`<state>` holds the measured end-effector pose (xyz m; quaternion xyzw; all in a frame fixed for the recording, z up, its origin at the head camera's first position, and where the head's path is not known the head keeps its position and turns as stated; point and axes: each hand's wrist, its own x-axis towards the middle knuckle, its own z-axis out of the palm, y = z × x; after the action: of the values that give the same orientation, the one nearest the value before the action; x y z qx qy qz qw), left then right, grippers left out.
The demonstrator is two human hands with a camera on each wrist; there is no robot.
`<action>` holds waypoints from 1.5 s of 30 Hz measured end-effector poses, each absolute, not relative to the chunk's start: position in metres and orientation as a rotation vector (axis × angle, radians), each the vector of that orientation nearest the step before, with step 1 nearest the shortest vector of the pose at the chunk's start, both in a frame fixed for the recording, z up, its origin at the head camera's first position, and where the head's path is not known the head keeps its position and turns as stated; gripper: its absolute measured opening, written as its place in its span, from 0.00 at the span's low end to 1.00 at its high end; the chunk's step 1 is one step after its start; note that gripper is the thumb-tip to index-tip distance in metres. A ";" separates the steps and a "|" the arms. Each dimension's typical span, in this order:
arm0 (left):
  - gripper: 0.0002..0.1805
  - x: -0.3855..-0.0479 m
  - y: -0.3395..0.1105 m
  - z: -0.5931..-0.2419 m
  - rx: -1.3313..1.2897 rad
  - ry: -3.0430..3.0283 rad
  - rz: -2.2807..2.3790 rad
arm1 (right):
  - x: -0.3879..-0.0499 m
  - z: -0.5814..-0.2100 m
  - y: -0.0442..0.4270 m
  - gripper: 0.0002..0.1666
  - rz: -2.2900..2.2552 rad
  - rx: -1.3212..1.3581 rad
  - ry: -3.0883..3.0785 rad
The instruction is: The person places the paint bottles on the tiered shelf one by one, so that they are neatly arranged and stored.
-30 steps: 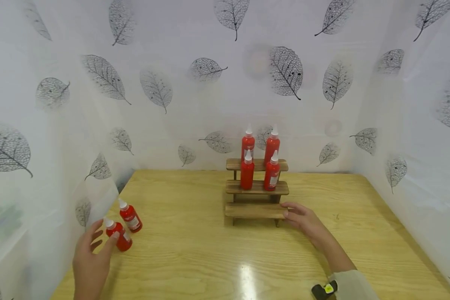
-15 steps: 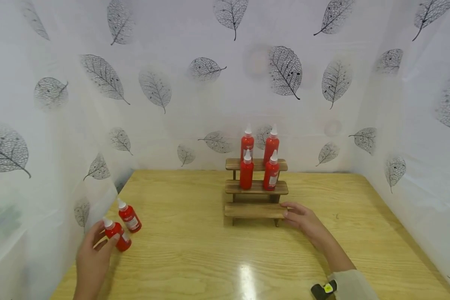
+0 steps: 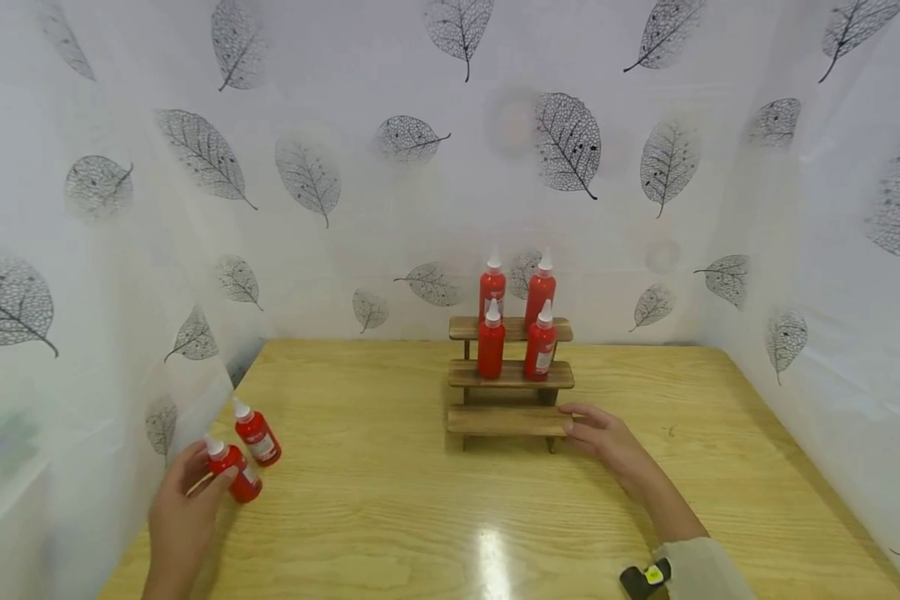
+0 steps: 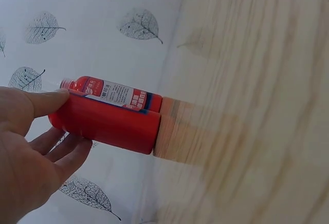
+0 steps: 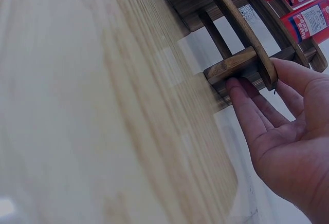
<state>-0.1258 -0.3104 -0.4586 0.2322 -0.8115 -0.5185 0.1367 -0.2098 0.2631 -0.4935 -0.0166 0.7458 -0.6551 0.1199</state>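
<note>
At the table's left side, my left hand holds a red squeeze bottle with a white nozzle cap. The left wrist view shows the thumb on the near side of this bottle and the fingers curled behind it; its base rests on the table. Just beyond it stands a second red bottle. My right hand grips the right end of the lowest step of a three-tier wooden stand. In the right wrist view the thumb lies on the board and the fingertips reach under it.
Several red bottles stand on the upper tiers, such as one front bottle and one back bottle. White leaf-print sheeting encloses the wooden table at the back and sides. A black strap device sits at the right wrist.
My left fingers and thumb have come in round the near bottle, which has stayed in its place. The right hand keeps its grip on the stand.
</note>
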 end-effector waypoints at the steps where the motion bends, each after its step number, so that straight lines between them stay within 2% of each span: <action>1: 0.36 -0.126 -0.310 -0.459 0.676 -2.342 -1.503 | -0.209 -0.493 0.263 0.35 -1.914 -0.050 2.177; 10: 0.37 -0.127 -0.295 -0.447 0.598 -2.326 -1.545 | -0.209 -0.492 0.264 0.36 -1.924 -0.039 2.166; 29: 0.32 -0.148 -0.235 -0.413 0.131 -2.445 -1.601 | -0.208 -0.496 0.266 0.35 -1.940 -0.056 2.165; 37: 0.34 -0.165 -0.206 -0.406 -0.041 -2.474 -1.684 | -0.210 -0.496 0.266 0.35 -1.940 -0.046 2.164; 45: 0.28 -0.181 -0.177 -0.400 -0.201 -2.448 -1.668 | -0.210 -0.494 0.263 0.35 -1.941 -0.062 2.159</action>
<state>-0.1814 -0.1767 -0.4004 -0.0674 -0.8215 -0.5597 0.0860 -0.2097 0.2631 -0.4941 -0.0213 0.7381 -0.6638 0.1186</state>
